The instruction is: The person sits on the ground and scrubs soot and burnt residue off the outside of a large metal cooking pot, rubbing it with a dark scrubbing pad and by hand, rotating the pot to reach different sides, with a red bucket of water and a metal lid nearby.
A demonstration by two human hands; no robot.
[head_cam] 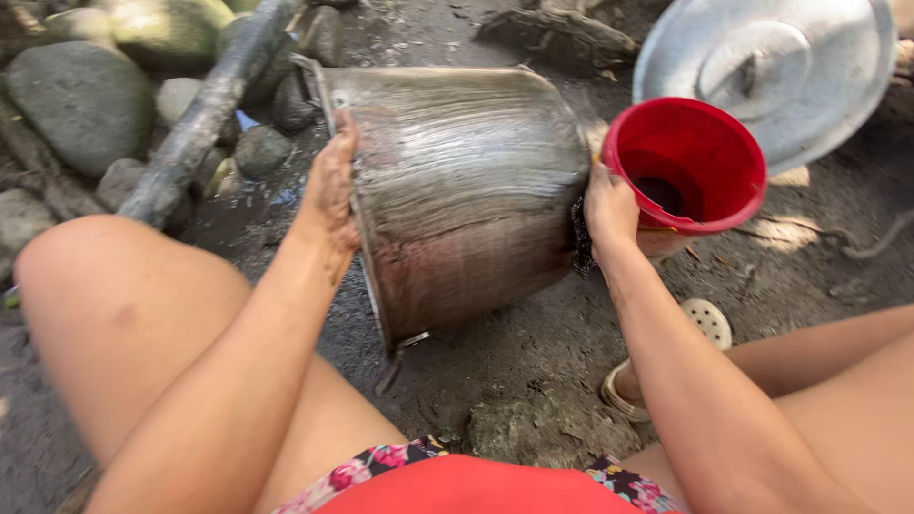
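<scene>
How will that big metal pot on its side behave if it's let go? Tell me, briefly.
The big round metal pot lies on its side on dirt, so it would probably roll or rock once the left hand releases its rim. Its streaked, wet-looking wall may be slippery. It looks stiff, and likely light for its size since it seems empty.

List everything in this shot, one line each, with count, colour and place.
pot: 1, grey metal, tipped on its side at centre, base to the right
cup: 1, red, right of the pot's base
lid: 1, silver, top right on the ground
scrubber: 1, dark, against the pot's base
stones: several, grey-green, top left
log: 1, grey, slanting at top left
sandal: 1, pale, right of centre
ground: dark wet dirt
left hand: gripping the pot's rim
right hand: at the pot's base, on the scrubber
legs: 2, bare, bottom left and right
</scene>
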